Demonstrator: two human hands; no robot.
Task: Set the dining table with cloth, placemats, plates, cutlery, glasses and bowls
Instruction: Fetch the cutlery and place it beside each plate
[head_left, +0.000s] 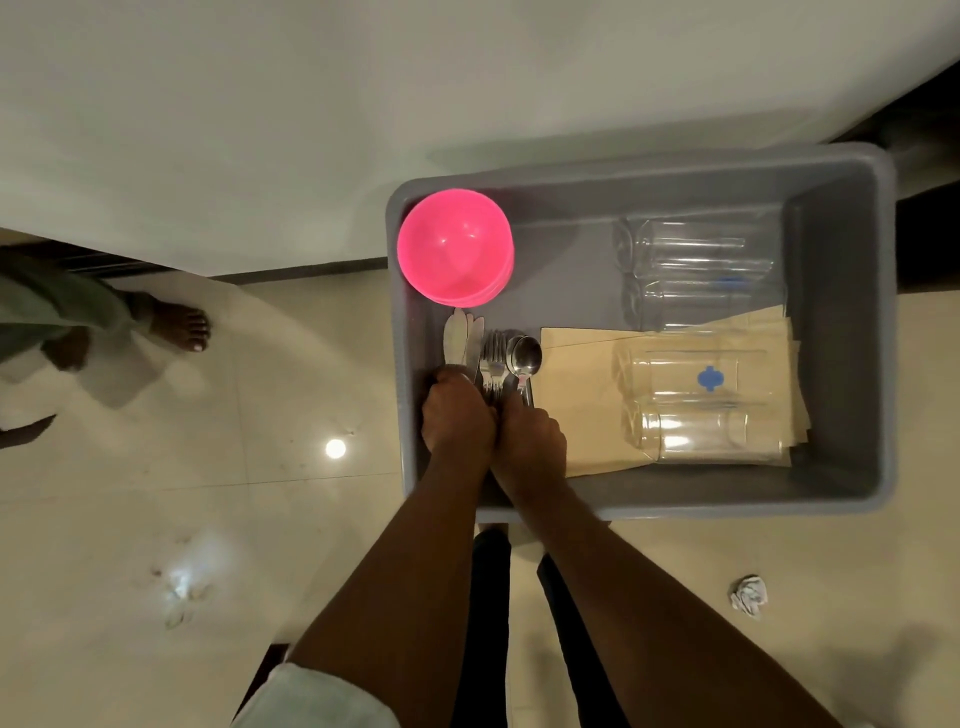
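My hands are gripping the cutlery in the tub.
My left hand (457, 410) and right hand (530, 436), together, are clutching cutlery (493, 358) inside the grey tub (841, 332); pink bowls (454, 247) are sitting at twelve o'clock, glasses (696, 270) and placemats (582, 395) at three.

My hands (493, 421) cover the cutlery (493, 358) handles inside the grey bin (649, 504), so my fingers stay hidden.

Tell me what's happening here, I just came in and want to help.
A person is reaching into a gray tub with both hands, left hand and right hand gathering the bundle of cutlery. Pink bowls, clear glasses and tan placemats still lie in the tub.
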